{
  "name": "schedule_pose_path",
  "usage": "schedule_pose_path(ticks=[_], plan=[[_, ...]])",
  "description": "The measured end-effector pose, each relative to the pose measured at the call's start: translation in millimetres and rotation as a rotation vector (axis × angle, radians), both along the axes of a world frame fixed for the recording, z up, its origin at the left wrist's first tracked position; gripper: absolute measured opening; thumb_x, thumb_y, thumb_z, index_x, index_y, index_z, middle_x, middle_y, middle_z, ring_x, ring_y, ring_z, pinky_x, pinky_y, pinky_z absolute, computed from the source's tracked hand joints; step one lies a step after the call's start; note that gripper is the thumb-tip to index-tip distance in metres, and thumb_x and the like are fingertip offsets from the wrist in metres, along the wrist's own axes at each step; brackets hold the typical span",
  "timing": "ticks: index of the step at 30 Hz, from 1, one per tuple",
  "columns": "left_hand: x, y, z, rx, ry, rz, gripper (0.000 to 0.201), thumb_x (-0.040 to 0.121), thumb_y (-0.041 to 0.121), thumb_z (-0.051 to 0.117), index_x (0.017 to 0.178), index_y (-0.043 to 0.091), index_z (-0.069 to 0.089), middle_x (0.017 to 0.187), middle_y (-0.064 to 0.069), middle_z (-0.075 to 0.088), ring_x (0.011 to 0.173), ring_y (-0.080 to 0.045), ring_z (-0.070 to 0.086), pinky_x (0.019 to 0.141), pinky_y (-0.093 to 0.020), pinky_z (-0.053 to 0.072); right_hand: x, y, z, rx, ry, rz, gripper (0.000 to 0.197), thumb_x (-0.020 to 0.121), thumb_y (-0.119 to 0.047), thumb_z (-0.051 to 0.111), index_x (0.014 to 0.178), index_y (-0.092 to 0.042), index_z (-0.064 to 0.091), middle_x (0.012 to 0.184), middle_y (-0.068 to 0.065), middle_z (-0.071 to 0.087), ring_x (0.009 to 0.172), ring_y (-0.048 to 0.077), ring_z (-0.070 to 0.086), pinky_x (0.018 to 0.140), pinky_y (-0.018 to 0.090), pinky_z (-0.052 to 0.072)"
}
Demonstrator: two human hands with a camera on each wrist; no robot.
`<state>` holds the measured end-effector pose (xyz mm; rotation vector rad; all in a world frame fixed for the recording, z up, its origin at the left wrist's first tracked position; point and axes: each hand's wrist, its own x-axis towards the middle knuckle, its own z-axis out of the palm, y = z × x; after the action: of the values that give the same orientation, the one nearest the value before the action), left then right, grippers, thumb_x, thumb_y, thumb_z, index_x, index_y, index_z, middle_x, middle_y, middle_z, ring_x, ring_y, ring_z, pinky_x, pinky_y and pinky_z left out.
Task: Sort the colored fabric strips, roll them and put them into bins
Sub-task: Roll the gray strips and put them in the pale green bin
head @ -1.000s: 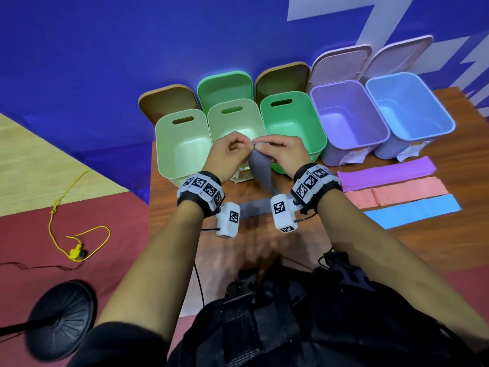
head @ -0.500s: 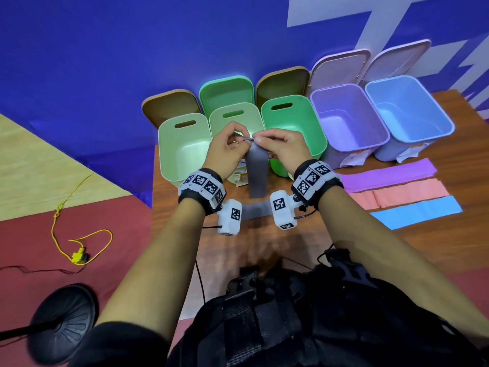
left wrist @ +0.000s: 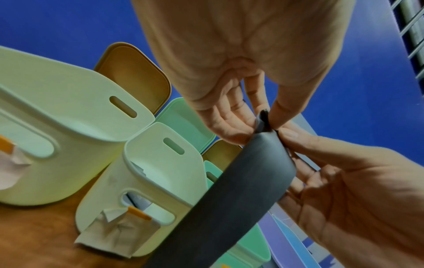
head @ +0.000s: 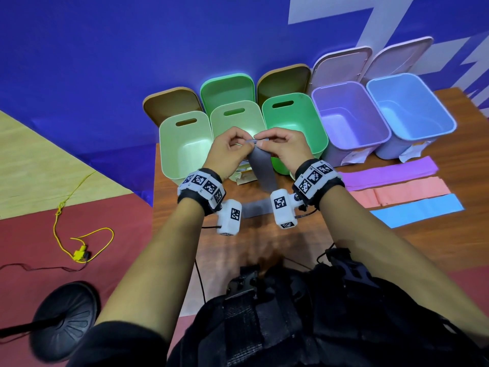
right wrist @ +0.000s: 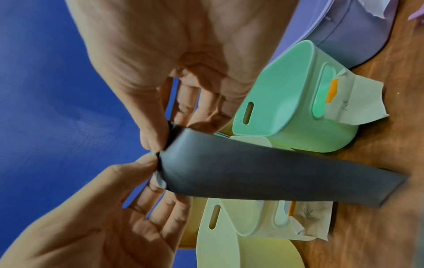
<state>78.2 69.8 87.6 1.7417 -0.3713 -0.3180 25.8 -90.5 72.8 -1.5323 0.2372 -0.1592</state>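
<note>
A grey fabric strip (head: 260, 169) hangs from both hands above the table, in front of the green bins; its lower end trails on the wood. My left hand (head: 232, 147) and right hand (head: 280, 145) pinch its top edge between thumb and fingertips, close together, with the edge curled over. The left wrist view shows the grey strip (left wrist: 229, 195) with a small rolled tip at the left hand (left wrist: 261, 125). In the right wrist view the grey strip (right wrist: 263, 174) runs right from the pinching right hand (right wrist: 160, 139). Purple (head: 389, 174), pink (head: 402, 193) and blue (head: 418, 210) strips lie flat at the right.
Five open bins stand in a row at the table's back: three green ones (head: 169, 144), a purple bin (head: 381, 123) and a blue bin (head: 447, 120), lids leaning behind. Paper labels (head: 244, 177) hang from the bin fronts. A yellow cord (head: 79, 245) and black stand base (head: 63, 319) are on the floor at left.
Both hands stay together at the strip's top edge. The edge has been worked into a thin curled fold between the fingertips, and the strip hangs a little straighter.
</note>
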Motion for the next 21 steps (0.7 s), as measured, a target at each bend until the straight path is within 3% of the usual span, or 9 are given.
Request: schedule_pose_path(ticks=[7, 10, 14, 17, 21], plan=[[-1.8, -1.5, 4.0, -0.009, -0.074, -0.013, 0.012, 0.086, -0.004, 0.063, 0.087, 0.007, 0.059, 0.075, -0.008, 0.055, 0.066, -0.015, 0.049, 0.064, -0.021, 0.044, -2.4, 0.8, 4.7, 0.08, 0.035, 0.024, 0.02, 0.083, 0.001, 0.073, 0.095, -0.014, 0.074, 0.09, 0.01, 0.074, 0.084, 0.017, 0.068, 0.081, 0.029, 0.056], [-3.4, -2.7, 6.3, 0.005, -0.091, -0.023, 0.013, 0.085, -0.008, 0.06, 0.087, 0.004, 0.057, 0.074, -0.007, 0.053, 0.061, -0.013, 0.045, 0.059, -0.019, 0.04, -2.5, 1.5, 4.2, 0.056, 0.034, 0.013, 0.021, 0.083, 0.005, 0.07, 0.092, -0.013, 0.073, 0.082, 0.004, 0.074, 0.079, 0.015, 0.067, 0.077, 0.026, 0.055], [-6.6, -2.9, 7.3, 0.005, -0.083, -0.038, 0.011, 0.083, -0.01, 0.058, 0.09, -0.002, 0.056, 0.078, -0.011, 0.053, 0.066, -0.017, 0.046, 0.06, -0.02, 0.041, -1.4, 1.9, 1.7, 0.005, 0.006, -0.018, 0.024, 0.079, 0.006, 0.071, 0.084, -0.017, 0.075, 0.083, 0.005, 0.075, 0.081, 0.016, 0.069, 0.083, 0.031, 0.056], [-6.4, -2.5, 6.3, 0.02, -0.034, -0.053, 0.018, 0.083, -0.008, 0.059, 0.09, 0.008, 0.057, 0.074, -0.004, 0.056, 0.062, -0.01, 0.048, 0.062, -0.019, 0.044, -2.2, 1.7, 0.7, -0.013, -0.006, -0.046, 0.026, 0.078, 0.007, 0.072, 0.079, -0.019, 0.075, 0.087, 0.01, 0.075, 0.084, 0.018, 0.069, 0.085, 0.032, 0.057], [-7.9, -0.9, 5.9, 0.023, 0.034, -0.07, 0.018, 0.08, 0.003, 0.059, 0.089, 0.018, 0.059, 0.073, -0.011, 0.06, 0.069, -0.018, 0.053, 0.069, -0.032, 0.048, -3.7, 3.8, -1.1, -0.032, -0.002, -0.052, 0.025, 0.077, 0.009, 0.071, 0.08, -0.016, 0.075, 0.09, 0.014, 0.075, 0.085, 0.019, 0.069, 0.085, 0.031, 0.057]])
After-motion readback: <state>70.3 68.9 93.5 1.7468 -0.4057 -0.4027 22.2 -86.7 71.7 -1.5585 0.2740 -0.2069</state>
